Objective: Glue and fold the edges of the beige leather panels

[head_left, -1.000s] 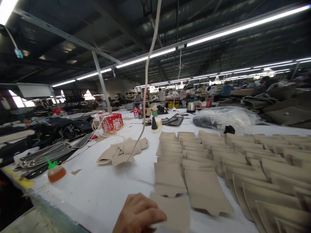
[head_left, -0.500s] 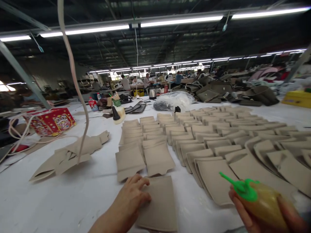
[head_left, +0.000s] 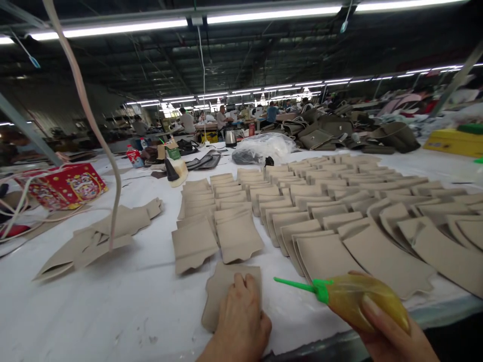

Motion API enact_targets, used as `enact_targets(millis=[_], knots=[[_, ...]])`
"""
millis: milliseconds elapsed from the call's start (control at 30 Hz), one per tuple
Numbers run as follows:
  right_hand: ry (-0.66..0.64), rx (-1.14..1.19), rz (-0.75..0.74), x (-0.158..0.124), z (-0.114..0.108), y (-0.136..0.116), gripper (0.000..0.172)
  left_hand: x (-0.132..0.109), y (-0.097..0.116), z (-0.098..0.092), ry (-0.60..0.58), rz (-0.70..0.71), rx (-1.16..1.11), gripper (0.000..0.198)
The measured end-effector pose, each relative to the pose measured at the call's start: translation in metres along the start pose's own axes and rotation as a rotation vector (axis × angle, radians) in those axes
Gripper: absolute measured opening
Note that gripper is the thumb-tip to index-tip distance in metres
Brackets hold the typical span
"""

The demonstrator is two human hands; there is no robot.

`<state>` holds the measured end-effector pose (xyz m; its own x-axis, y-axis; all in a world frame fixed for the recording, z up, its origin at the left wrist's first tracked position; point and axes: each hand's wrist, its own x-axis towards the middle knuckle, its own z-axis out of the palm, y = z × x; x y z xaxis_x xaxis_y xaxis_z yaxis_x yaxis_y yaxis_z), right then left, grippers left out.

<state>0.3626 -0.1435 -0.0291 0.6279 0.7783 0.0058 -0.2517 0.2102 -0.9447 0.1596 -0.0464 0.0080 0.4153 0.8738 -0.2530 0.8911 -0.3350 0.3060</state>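
Note:
Near the table's front edge, my left hand rests on a single beige piece, its fingers bent and pressed together over it; whether they pinch it is hidden. My right hand is wrapped round a squeeze bottle of yellowish-brown liquid. The bottle's green nozzle points left, towards the piece and a little apart from it. Two beige stacks lie just beyond my left hand. Rows of overlapping beige pieces spread across the table to the right.
A cord hangs at the left over loose beige pieces. Behind it sits a red box. Further back are a clear plastic bag, a metal kettle, dark material and a yellow box. People sit in the background.
My left hand has moved right on the piece, which now sits turned. The bottle in my right hand has moved left, its nozzle now nearly level. The camera view has shifted slightly.

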Motion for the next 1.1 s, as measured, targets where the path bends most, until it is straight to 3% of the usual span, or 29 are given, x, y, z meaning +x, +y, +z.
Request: enact_targets(millis=[100, 333, 467, 600, 767, 933, 1100], knots=[[-0.009, 0.008, 0.057, -0.001, -0.002, -0.001, 0.062, 0.002, 0.004, 0.003, 0.016, -0.005, 0.055, 0.044], [-0.07, -0.267, -0.083, 0.003, 0.002, -0.005, 0.058, 0.006, -0.007, 0.003, 0.013, 0.045, 0.103, 0.049], [-0.137, -0.519, -0.267, 0.009, 0.015, -0.01, 0.049, 0.006, -0.024, -0.007, -0.026, 0.139, 0.028, 0.061], [-0.238, -0.662, -0.446, 0.014, 0.03, -0.011, 0.038, 0.006, -0.032, -0.012, 0.006, 0.206, 0.004, 0.064], [-0.406, -0.863, -0.593, 0.025, 0.031, -0.005, 0.042, 0.005, -0.031, -0.013, 0.013, 0.216, 0.012, 0.061], [-0.434, -0.922, -0.632, 0.025, 0.035, -0.005, 0.037, 0.006, -0.032, -0.007, 0.015, 0.201, 0.041, 0.06], [-0.414, -0.919, -0.559, 0.027, 0.034, -0.001, 0.038, 0.007, -0.035, -0.005, -0.02, 0.203, 0.045, 0.06]])
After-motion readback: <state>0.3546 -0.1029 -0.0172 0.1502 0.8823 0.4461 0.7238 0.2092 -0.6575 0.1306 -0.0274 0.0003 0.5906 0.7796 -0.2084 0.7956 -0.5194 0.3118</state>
